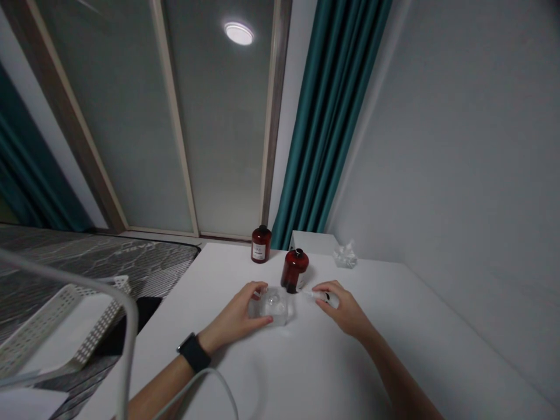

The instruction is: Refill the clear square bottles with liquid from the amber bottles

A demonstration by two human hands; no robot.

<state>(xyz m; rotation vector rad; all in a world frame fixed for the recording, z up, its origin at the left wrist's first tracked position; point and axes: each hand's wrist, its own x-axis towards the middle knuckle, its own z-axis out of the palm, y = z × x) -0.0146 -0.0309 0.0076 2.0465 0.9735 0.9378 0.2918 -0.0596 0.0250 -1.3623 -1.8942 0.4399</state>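
Note:
My left hand (238, 312) grips the left side of a clear, square-looking container (275, 306), thumb at the near edge and fingers at the far edge. A dark watch is on that wrist. Between thumb and fingers, my right hand (345, 309) holds a small white tube (329, 298), its narrow tip pointing left toward the container. Just behind the container stands a dark red-brown bottle (292, 268) with a black neck and a pale label, partly turned away. Another such bottle (261, 240), label facing me, stands farther back near the table's far edge.
A white box (312, 240) and a crumpled clear plastic piece (345, 255) are at the back right. The white table (297, 373) meets a wall on the right. A pale curved tube (130, 350) crosses the left foreground. Beyond it, a white perforated basket (94, 335) sits lower down.

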